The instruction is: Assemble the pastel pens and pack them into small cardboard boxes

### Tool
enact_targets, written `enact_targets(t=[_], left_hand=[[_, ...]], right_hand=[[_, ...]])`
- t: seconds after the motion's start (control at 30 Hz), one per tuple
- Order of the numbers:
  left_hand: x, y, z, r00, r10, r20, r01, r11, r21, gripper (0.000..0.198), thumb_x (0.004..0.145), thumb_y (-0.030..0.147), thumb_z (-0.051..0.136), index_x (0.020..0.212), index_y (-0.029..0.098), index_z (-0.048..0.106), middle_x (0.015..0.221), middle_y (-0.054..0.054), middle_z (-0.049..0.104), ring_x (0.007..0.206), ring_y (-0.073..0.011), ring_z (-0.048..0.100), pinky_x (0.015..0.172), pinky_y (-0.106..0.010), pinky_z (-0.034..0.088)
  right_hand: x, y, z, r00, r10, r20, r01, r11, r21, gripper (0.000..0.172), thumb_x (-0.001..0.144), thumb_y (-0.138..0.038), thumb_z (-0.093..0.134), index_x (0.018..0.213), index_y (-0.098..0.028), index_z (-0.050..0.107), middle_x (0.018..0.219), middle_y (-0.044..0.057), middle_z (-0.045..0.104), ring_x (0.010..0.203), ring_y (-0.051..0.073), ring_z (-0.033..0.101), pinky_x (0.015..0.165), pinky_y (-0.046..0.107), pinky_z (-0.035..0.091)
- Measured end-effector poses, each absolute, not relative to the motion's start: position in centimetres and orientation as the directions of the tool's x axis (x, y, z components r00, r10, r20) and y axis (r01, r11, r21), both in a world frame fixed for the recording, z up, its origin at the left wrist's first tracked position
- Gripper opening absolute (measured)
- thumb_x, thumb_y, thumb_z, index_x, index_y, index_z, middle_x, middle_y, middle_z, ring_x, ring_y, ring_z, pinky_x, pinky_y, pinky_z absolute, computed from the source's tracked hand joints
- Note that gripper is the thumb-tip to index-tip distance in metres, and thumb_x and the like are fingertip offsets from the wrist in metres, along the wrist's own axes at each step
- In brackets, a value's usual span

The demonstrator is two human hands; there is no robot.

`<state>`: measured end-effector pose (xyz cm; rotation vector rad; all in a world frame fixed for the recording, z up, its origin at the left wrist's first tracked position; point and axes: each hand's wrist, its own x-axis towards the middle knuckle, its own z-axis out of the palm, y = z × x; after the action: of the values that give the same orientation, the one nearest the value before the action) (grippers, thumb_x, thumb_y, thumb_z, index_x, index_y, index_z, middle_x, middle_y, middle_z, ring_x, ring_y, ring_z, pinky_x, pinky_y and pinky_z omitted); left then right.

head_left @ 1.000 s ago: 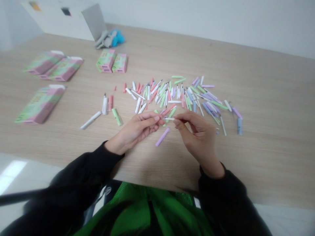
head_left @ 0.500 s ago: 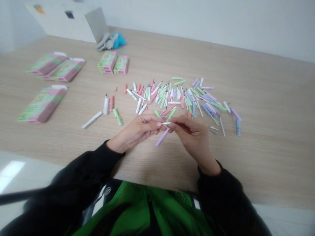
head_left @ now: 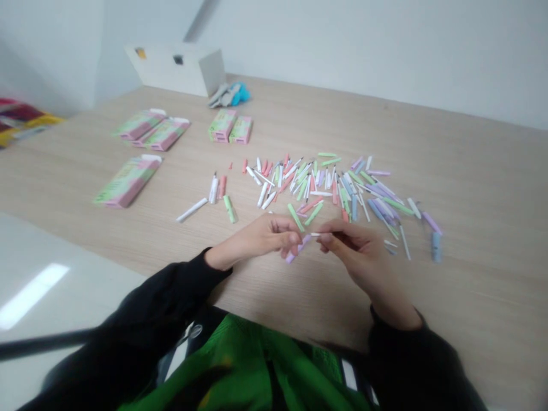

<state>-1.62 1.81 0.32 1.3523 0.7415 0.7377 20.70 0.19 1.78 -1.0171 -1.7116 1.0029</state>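
Observation:
Between the thumb and fingers of my right hand a small white pen part is pinched, its tip pointing left. My left hand is a little to the left of it, fingers loosely curled and apart, with nothing visible in them. Under and between the hands lie a lilac pen piece and two light green pieces, one of them a slim green piece. Just beyond the hands spreads a loose heap of pen parts in white, coral, green, blue and lilac, many with dark tips.
Left of the heap lie a white pen, an upright-pointing white piece, a coral piece and a green piece. Pink-green cartons lie at left and behind. Gloves rest beside a white box.
My hands have moved apart: the left has let go of the white part, which stays in the right. The view has shifted, so everything on the table appears further right and lower.

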Motion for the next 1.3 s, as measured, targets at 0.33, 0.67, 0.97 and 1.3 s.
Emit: enact_targets(t=[0.33,0.67,0.97,1.3], left_hand=[[-16.1,0.7,0.5,-0.323,0.899,0.297,0.810,0.101,0.577,0.018,0.086,0.033,0.074,0.078,0.018,0.066,0.065,0.003,0.052,0.072,-0.0151,0.049,0.068,-0.030,0.023],[-18.8,0.3,-2.7,-0.273,0.948,0.162,0.791,0.126,0.599,0.016,0.085,0.028,0.072,0.076,0.020,0.061,0.074,-0.002,0.048,0.070,-0.0191,0.043,0.071,-0.032,0.029],[-8.0,-3.1,4.3,0.432,0.888,0.155,0.438,-0.357,0.825,0.027,0.107,0.034,0.039,0.092,0.020,0.056,0.088,-0.002,0.059,0.084,-0.0170,0.057,0.083,-0.030,0.044],[-1.8,-1.1,4.2,0.657,0.730,0.190,0.187,-0.402,0.896,0.028,0.110,0.033,0.036,0.111,0.019,0.060,0.088,-0.001,0.060,0.088,-0.0151,0.059,0.091,-0.029,0.044]], right_hand=[[30.0,-3.5,1.3,-0.412,0.807,0.424,0.786,0.550,-0.284,0.014,0.089,-0.020,0.057,0.082,-0.023,0.069,0.072,0.003,0.072,0.055,0.018,0.067,0.055,0.030,0.053],[30.3,-3.2,1.3,-0.534,0.708,0.462,0.740,0.656,-0.149,0.016,0.094,-0.020,0.053,0.091,-0.021,0.069,0.085,0.009,0.076,0.074,0.024,0.075,0.063,0.034,0.061],[23.7,-3.3,10.3,-0.438,0.625,0.646,0.675,0.703,-0.223,0.009,0.096,-0.017,0.061,0.095,-0.022,0.069,0.091,0.004,0.075,0.082,0.019,0.072,0.073,0.032,0.057],[22.6,-2.7,11.0,-0.521,0.566,0.638,0.655,0.745,-0.127,0.019,0.097,-0.009,0.055,0.098,-0.021,0.069,0.093,0.004,0.074,0.085,0.019,0.070,0.076,0.031,0.055]])
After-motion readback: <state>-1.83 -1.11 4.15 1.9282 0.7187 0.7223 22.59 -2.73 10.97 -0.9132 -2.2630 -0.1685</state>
